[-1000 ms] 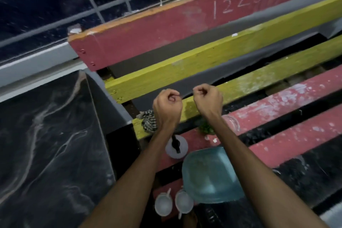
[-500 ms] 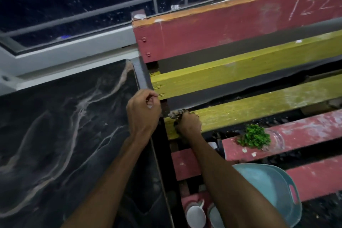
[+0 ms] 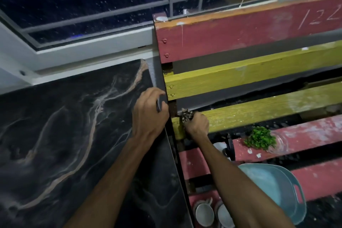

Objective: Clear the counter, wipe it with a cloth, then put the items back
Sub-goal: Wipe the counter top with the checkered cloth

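The dark marbled counter (image 3: 64,135) fills the left and carries nothing. My left hand (image 3: 149,114) rests on its right edge, fingers curled over the rim. Just right of it, my right hand (image 3: 197,126) is closed on a checked cloth (image 3: 186,114) lying at the left end of a yellow bench slat. On the red slats below sit a glass plate with green herbs (image 3: 259,138), a teal tray (image 3: 273,187), two white cups (image 3: 204,214) and a white dish with a dark object (image 3: 228,146), partly hidden by my right forearm.
A slatted wooden bench (image 3: 249,39) in red and yellow, with gaps between slats, stands against the counter's right side. A barred window (image 3: 92,5) with a white frame runs behind both.
The view swung left, bringing the counter into view. My left hand moved onto the counter's edge and my right hand went down onto the cloth and closed on it.
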